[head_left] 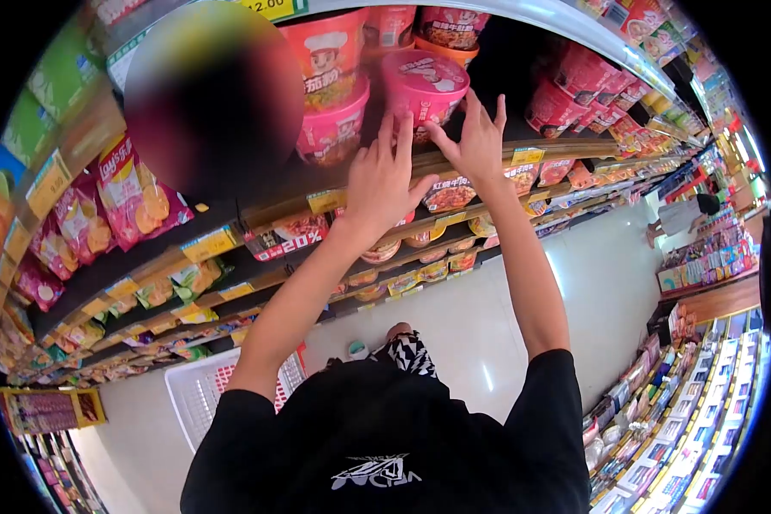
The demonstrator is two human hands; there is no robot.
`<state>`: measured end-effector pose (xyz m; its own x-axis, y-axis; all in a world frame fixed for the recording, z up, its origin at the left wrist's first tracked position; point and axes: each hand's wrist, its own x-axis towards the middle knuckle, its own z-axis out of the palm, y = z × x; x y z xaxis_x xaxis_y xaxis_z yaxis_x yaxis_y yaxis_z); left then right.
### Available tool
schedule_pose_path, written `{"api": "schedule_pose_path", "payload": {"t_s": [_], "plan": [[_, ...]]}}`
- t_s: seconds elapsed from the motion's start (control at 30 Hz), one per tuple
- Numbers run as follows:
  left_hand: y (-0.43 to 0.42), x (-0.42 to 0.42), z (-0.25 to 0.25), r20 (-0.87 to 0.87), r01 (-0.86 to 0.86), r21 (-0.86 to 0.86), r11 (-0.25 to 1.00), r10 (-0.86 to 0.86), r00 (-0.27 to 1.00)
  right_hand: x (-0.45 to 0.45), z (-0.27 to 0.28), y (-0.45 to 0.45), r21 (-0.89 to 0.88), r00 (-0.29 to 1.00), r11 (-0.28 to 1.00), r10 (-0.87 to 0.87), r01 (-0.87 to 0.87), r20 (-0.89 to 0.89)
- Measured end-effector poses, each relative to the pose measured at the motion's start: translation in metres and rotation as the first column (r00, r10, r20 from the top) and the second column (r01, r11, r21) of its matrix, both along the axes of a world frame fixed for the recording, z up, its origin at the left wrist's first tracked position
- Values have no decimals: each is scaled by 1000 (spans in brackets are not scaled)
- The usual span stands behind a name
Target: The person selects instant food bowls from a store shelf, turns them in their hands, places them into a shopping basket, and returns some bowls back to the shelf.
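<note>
A pink instant noodle tub (426, 86) with a printed lid stands on the upper shelf, tilted in this view. My left hand (384, 178) reaches its lower front, fingers stretched out and the tips at the tub's side. At the tub's right lower side is my right hand (475, 141), thumb and fingers spread. Neither hand is wrapped round the tub; whether the fingertips press on it is hard to tell. Just left of it, an orange-red noodle tub (324, 56) sits on top of another pink tub (332, 128). More tubs stand behind.
To the right on the same shelf are stacked red tubs (557, 107). Chip bags (137, 193) hang over the shelf at left, partly beside a blurred round patch. Below me a white shopping basket (193, 385) stands on the floor. Another person (690, 212) is farther down the aisle.
</note>
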<state>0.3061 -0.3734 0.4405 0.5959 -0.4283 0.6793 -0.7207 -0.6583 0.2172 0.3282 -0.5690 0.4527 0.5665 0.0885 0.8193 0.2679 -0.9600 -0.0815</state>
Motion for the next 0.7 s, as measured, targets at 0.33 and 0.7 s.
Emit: {"api": "schedule_pose_path", "payload": {"t_s": [0.33, 0.7], "plan": [[-1, -9, 2, -19, 86, 0, 996, -86, 996, 11, -18, -10, -8, 969, 995, 99, -100, 225], [97, -14, 36, 14, 105, -301, 948, -106, 994, 13, -22, -13, -34, 964, 994, 113, -108, 240]]}}
